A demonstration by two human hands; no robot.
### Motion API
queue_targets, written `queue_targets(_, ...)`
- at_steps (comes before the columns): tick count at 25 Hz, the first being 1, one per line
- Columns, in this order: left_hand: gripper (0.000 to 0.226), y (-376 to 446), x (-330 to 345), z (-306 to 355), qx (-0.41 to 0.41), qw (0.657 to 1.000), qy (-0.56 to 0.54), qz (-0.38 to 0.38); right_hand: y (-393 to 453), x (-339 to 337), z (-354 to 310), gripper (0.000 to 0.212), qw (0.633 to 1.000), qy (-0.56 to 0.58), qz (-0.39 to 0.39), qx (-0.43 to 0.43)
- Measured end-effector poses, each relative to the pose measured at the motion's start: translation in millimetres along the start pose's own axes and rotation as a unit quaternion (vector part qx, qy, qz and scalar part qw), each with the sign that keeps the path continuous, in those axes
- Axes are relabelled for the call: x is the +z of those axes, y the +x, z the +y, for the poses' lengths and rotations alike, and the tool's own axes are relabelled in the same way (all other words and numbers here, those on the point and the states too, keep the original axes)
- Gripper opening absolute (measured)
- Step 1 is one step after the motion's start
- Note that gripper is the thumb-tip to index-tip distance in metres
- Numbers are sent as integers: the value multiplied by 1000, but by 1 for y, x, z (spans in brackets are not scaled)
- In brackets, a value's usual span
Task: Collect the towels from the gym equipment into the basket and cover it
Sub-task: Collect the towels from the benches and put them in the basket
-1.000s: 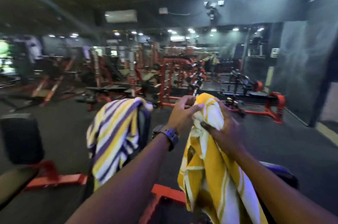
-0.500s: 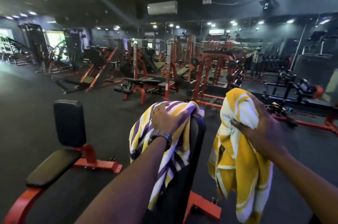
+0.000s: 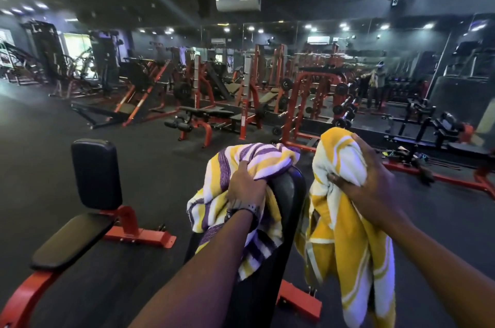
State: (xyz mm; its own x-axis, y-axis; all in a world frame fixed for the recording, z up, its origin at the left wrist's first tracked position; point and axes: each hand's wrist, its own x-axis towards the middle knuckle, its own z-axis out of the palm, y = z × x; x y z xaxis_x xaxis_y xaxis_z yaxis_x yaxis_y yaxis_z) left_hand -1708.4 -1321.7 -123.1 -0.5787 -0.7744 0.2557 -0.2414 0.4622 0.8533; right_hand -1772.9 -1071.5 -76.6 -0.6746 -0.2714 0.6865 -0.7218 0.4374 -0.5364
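A dark gym floor [image 3: 67,166] spreads out ahead, crowded at the far side with orange-framed racks and benches in front of a mirrored wall. Nearer, on the left, stands an empty seat bench [image 3: 93,174] with a black back pad and orange base. Directly in front is a second black back pad [image 3: 286,193], upright, with a purple, yellow and white striped towel [image 3: 251,158] draped over its top and hanging down its near side.

The yellow and white towel [image 3: 342,233] is already off the equipment: it hangs free just to the right of that pad, bunched at its top in the right hand [image 3: 372,180], whose fingers are closed around the cloth. The left hand [image 3: 246,185], a watch [image 3: 242,211] on its wrist, is clenched on a fold of the striped towel at the pad's upper edge.

So the collecting step is in hand, with 1 towel gathered and a 2nd gripped but not yet lifted. The next move probably calls for pulling the striped towel up and over the pad so it slides clear without snagging. No basket is in view, so carrying both towels to it comes afterwards.
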Motion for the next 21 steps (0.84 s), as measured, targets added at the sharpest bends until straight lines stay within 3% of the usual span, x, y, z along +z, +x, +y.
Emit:
queue_targets(8, 34, -57, -90, 46, 53, 984, -119, 123, -20, -45, -42, 92, 999, 47, 10, -21)
queue_targets(15, 27, -183, -227, 75, 105, 964, -70, 233, -78, -100, -122, 92, 989, 113, 18, -90)
queue_targets(21, 30, -296, -350, 61, 109, 945, 21, 308, -139, -110, -215, 90, 975, 194, -34, -100)
